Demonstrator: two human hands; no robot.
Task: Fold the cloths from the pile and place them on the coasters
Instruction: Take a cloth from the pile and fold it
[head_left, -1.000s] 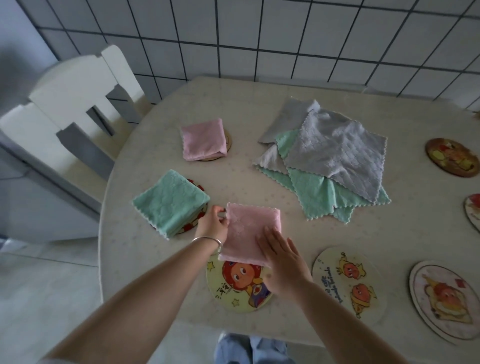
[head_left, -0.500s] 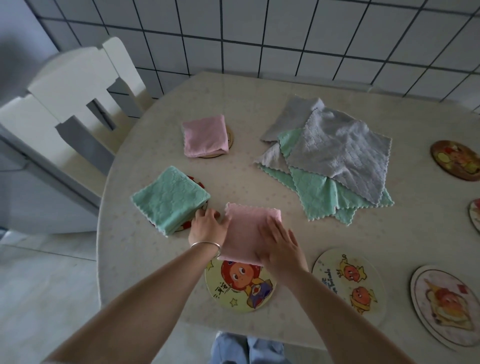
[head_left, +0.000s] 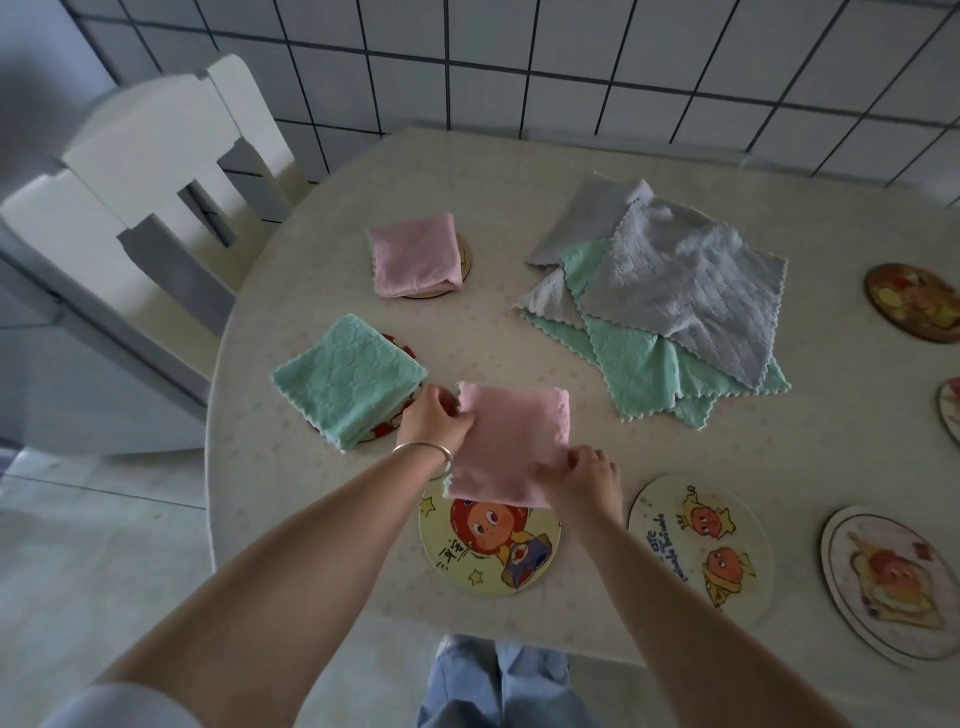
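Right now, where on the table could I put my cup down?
Bare table lies between the far pink cloth, the green cloth and the pile. More lies right of the pile, before the coasters. The near edge is crowded: both hands hold a pink cloth there.

— What are the hands doing?
— The left hand is pinching the folded pink cloth at its left edge; the right hand is gripping its near right corner.
— And underneath?
— The cloth's near edge is overlapping the cartoon coaster on the table.
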